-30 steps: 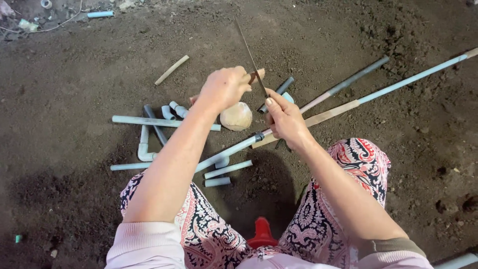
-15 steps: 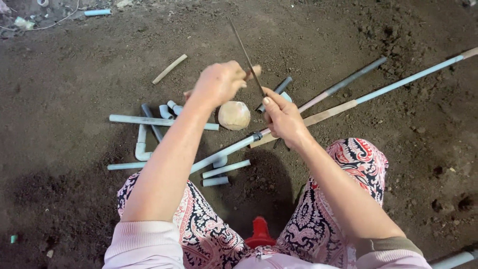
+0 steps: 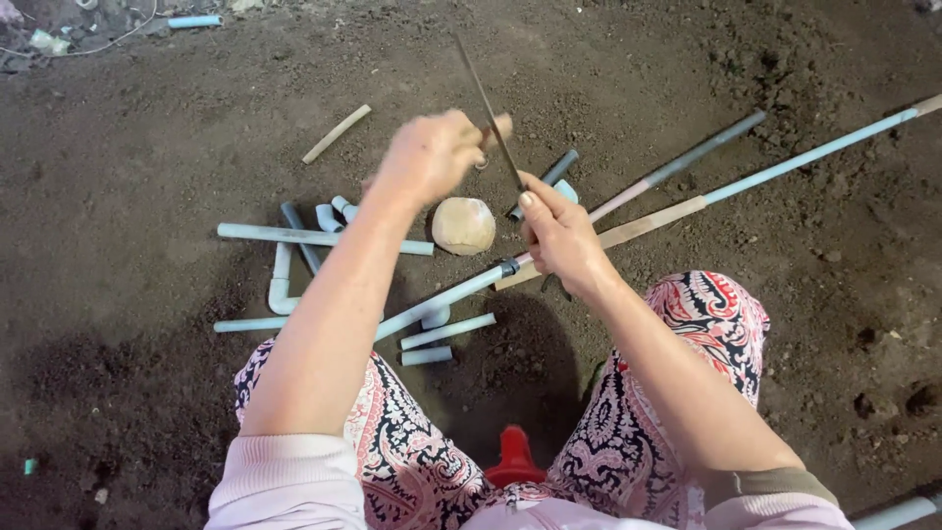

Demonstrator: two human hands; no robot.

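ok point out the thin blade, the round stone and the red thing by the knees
thin blade (image 3: 478, 80), head view, bare upper stretch
round stone (image 3: 463, 226), head view, middle of its top
red thing (image 3: 515, 457), head view, its middle between the knees

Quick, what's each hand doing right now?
Left hand: closed around the handle end of a thin saw blade.
Right hand: closed on the long light-blue pipe.

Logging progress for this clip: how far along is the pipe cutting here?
Done: several short light-blue pipe pieces already lie cut on the dirt. In hand: the left hand grips a thin saw blade, while the right hand presses on a long pipe beside a round stone. Left: two more long pipes lie uncut at the right.
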